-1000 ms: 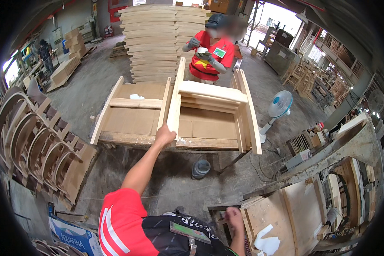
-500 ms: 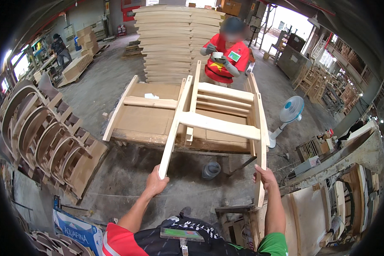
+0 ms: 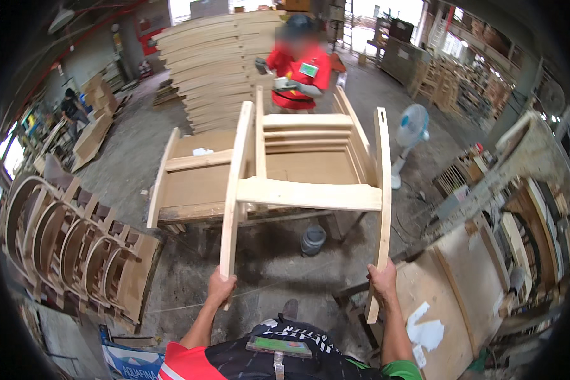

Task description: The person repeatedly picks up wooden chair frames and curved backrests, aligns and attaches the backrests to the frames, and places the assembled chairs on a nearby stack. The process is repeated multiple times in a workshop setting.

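Note:
Between my hands hangs an H-shaped chair frame of pale wood [image 3: 309,194], two slightly curved legs joined by a broad cross rail. My left hand [image 3: 221,289] is closed round the lower part of the left leg. On the right leg, near its bottom end, my right hand [image 3: 382,282] has its fingers wrapped round the wood. Beyond it, more frames with cross rails [image 3: 307,120] lie stacked on a cardboard-covered workbench [image 3: 193,190]. Another similar frame [image 3: 199,159] rests at the bench's left side.
A co-worker in a red shirt [image 3: 307,66] and grey gloves stands behind the bench, holding a small white cup. Stacked boards [image 3: 202,69] rise behind. Curved wooden parts [image 3: 69,234] stand at left, a fan [image 3: 411,130] at right, a dark bucket [image 3: 313,240] under the bench.
The held frame has straightened from a slant and come nearer to me, its legs now about level with each other. My left hand has moved lower. The view has shifted slightly.

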`<state>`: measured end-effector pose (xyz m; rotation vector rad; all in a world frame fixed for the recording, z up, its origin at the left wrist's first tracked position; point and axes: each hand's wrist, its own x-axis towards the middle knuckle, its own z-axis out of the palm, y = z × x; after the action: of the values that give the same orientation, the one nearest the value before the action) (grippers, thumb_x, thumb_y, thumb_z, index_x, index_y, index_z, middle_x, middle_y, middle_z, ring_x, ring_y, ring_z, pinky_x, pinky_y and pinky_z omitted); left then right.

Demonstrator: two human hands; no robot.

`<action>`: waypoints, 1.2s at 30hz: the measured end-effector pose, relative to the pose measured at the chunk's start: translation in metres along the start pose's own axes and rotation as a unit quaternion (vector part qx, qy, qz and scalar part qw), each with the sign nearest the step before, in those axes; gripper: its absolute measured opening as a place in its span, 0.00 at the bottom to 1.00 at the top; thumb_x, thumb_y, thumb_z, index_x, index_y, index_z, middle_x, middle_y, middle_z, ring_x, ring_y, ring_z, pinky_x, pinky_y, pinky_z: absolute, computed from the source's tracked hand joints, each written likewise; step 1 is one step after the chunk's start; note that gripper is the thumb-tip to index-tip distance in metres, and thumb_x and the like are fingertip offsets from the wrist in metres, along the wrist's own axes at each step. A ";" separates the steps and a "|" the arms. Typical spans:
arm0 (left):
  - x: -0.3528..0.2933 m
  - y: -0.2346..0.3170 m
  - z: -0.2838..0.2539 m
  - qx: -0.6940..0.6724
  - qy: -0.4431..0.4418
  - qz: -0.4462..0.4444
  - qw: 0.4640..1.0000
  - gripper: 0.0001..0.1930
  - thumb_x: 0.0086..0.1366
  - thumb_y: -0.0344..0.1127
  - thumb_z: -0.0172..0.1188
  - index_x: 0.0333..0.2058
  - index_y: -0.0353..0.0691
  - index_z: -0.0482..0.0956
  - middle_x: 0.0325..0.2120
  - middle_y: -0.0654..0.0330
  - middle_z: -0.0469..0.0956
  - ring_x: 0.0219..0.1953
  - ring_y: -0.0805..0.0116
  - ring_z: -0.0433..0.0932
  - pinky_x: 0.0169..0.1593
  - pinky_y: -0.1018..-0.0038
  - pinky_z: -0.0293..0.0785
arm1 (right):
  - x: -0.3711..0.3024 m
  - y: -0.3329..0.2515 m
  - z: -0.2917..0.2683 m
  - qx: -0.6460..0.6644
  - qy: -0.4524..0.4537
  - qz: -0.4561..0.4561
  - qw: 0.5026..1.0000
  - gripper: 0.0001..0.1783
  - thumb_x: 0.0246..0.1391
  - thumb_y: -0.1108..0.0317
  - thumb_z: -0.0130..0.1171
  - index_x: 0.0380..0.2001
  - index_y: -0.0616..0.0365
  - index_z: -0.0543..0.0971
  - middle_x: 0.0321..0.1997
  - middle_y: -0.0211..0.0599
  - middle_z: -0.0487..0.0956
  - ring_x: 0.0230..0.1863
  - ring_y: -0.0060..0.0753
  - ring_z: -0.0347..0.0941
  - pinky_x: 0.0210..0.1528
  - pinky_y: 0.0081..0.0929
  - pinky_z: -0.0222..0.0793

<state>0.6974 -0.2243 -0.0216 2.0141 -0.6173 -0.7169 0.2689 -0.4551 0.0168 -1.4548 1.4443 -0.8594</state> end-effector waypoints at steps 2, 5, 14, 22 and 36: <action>-0.002 0.007 0.020 -0.047 -0.029 -0.003 0.998 0.15 0.59 0.33 0.65 0.43 0.32 0.79 0.25 0.53 0.83 0.26 0.63 0.84 0.32 0.65 0.80 | -0.037 0.029 -0.032 -0.054 0.062 -0.051 0.995 0.16 0.55 0.71 0.69 0.44 0.64 0.76 0.32 0.41 0.83 0.29 0.32 0.81 0.34 0.36 0.78; -0.017 0.000 0.019 -0.081 -0.027 0.000 0.996 0.11 0.60 0.33 0.66 0.36 0.31 0.79 0.21 0.58 0.80 0.21 0.66 0.81 0.28 0.67 0.77 | -0.114 0.029 -0.050 -0.083 0.076 -0.041 0.993 0.23 0.53 0.65 0.71 0.49 0.62 0.77 0.35 0.50 0.84 0.38 0.49 0.84 0.43 0.43 0.78; -0.163 -0.054 0.048 -0.092 -0.146 -0.005 0.985 0.06 0.63 0.30 0.61 0.34 0.32 0.79 0.21 0.58 0.78 0.21 0.64 0.79 0.26 0.66 0.77 | -0.423 0.113 -0.119 -0.184 0.195 0.156 0.951 0.23 0.51 0.63 0.68 0.49 0.60 0.76 0.39 0.58 0.82 0.46 0.68 0.79 0.47 0.54 0.76; -0.255 -0.063 0.095 0.102 -0.334 0.074 0.934 0.11 0.59 0.36 0.65 0.34 0.31 0.81 0.21 0.60 0.79 0.22 0.70 0.78 0.29 0.70 0.75 | -0.661 0.165 -0.110 -0.093 0.356 0.302 0.879 0.18 0.52 0.68 0.68 0.45 0.64 0.78 0.32 0.54 0.84 0.37 0.58 0.85 0.38 0.45 0.78; -0.266 0.146 0.397 0.186 -0.431 0.314 0.825 0.26 0.58 0.42 0.63 0.51 0.29 0.77 0.29 0.45 0.85 0.29 0.53 0.86 0.40 0.60 0.81 | -0.508 0.212 -0.266 0.077 0.442 0.314 0.837 0.15 0.56 0.69 0.65 0.44 0.68 0.80 0.30 0.40 0.83 0.27 0.31 0.81 0.33 0.34 0.76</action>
<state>0.2139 -0.3473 -0.0050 1.5376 -1.9733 -1.1289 -0.0973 0.0326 -0.0254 -0.3261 2.2673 -1.2272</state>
